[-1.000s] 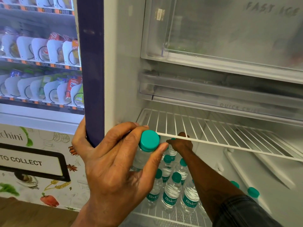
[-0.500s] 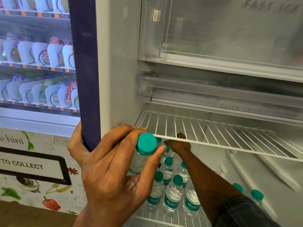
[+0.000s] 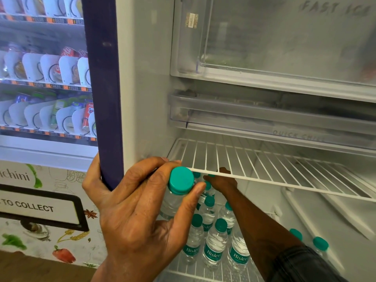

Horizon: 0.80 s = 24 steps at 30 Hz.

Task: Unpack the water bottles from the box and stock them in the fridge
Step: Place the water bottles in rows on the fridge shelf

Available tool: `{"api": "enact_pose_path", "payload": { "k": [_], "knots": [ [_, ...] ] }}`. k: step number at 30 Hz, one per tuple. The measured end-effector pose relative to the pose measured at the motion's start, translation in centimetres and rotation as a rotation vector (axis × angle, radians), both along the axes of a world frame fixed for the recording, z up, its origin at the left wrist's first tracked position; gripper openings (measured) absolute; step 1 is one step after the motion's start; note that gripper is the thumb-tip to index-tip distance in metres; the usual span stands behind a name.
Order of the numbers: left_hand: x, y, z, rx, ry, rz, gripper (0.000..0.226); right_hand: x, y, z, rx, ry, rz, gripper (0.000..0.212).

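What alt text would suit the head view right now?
The left hand holds a teal-capped water bottle at the front of the open fridge, while the right hand reaches under the white wire shelf to the back of a cluster of upright Bisleri bottles standing below it.

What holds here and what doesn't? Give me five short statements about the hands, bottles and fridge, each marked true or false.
1. The left hand holds a bottle near its cap. True.
2. The wire shelf is fully loaded. False: nothing stands on it.
3. The right hand reaches in under the wire shelf. True.
4. The stocked bottles have red caps. False: their caps are green.
5. The stocked bottles lie on their sides. False: they stand upright.
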<state>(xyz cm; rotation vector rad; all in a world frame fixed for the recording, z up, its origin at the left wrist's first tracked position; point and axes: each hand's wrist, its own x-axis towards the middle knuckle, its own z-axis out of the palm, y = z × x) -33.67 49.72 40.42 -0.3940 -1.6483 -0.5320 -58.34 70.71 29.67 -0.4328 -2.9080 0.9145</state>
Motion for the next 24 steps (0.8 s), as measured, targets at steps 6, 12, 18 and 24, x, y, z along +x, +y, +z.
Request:
{"api": "enact_pose_path", "payload": {
  "k": [6, 12, 18, 24],
  "knots": [
    [-0.1, 0.0, 0.1, -0.008, 0.009, 0.011, 0.036, -0.2, 0.4, -0.4, -0.032, -0.004, 0.011, 0.038],
    [-0.1, -0.1, -0.1, -0.016, 0.014, 0.023, 0.036, -0.6, 0.8, -0.5, -0.066, 0.016, -0.012, 0.057],
    [-0.1, -0.1, 0.1, -0.014, 0.016, 0.009, 0.036, -1.0, 1.1, -0.9, -0.075, 0.007, -0.03, 0.063],
    [-0.1, 0.1, -0.1, -0.01, 0.009, -0.007, 0.036, -0.3, 1.2, 0.3, -0.017, 0.035, -0.045, 0.061]
  ]
}}
